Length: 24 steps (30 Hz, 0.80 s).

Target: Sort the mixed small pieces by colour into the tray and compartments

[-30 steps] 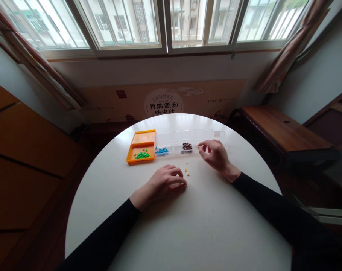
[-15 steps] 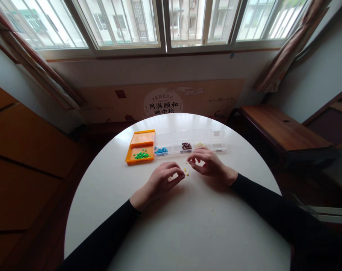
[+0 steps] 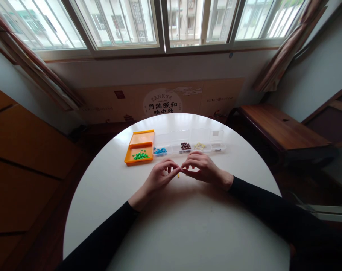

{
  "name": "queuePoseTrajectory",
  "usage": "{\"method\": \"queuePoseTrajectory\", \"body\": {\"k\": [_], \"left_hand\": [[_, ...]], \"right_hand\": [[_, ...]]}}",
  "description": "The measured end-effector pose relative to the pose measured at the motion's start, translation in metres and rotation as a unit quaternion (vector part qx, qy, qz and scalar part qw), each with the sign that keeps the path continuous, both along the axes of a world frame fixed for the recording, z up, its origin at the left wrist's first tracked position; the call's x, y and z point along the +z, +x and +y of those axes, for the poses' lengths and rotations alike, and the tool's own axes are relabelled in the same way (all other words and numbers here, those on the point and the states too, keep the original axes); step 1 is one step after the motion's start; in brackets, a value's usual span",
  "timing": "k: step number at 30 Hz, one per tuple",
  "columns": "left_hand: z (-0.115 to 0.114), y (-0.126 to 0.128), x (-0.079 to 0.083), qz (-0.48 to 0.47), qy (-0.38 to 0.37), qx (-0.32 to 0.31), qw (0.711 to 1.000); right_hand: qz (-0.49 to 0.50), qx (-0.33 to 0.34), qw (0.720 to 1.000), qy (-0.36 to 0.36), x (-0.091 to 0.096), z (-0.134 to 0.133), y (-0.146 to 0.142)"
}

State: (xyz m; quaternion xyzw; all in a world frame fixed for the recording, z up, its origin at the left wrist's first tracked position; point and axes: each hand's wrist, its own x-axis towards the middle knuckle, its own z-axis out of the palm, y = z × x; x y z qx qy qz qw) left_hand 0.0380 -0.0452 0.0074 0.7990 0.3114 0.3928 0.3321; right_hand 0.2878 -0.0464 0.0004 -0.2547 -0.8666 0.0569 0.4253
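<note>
My left hand (image 3: pixel 161 174) and my right hand (image 3: pixel 203 169) meet fingertip to fingertip above the white table. Thumb and index finger are pinched together on each; whatever lies between the tips is too small to make out. Just below the meeting fingertips shows a small yellow piece (image 3: pixel 178 175); whether it is held or lies on the table I cannot tell. Behind the left hand, green pieces (image 3: pixel 141 155) lie in an open orange box (image 3: pixel 126 159). Beyond the hands, a clear compartment box (image 3: pixel 175 149) holds blue pieces (image 3: pixel 160 151), dark brown pieces (image 3: pixel 185 146) and pale yellow pieces (image 3: pixel 199 145).
The round white table (image 3: pixel 187 229) spreads under both forearms. Its far edge faces a printed panel (image 3: pixel 103 99) below the windows. To the right stands a wooden bench (image 3: pixel 286 126), and an orange-brown cabinet (image 3: pixel 21 169) is at the left.
My right hand has come left and slightly down from near the clear box, and its fingertips now meet those of my left hand. The loose yellow pieces between the hands are now mostly hidden.
</note>
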Motion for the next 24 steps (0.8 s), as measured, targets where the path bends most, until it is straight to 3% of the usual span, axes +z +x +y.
{"method": "queuePoseTrajectory", "body": {"k": [11,19,24], "left_hand": [[-0.003,0.001,0.005,-0.010,0.010,0.011,1.000],[0.000,-0.007,0.006,0.095,0.160,0.041,0.982],[0.002,-0.011,0.006,0.127,0.189,0.051,0.972]], "right_hand": [[0.022,0.011,1.000,0.014,0.004,-0.002,-0.001],[0.114,-0.026,0.993,-0.012,0.006,0.000,0.007],[0.131,-0.026,0.991,-0.013,0.009,-0.001,0.008]]}}
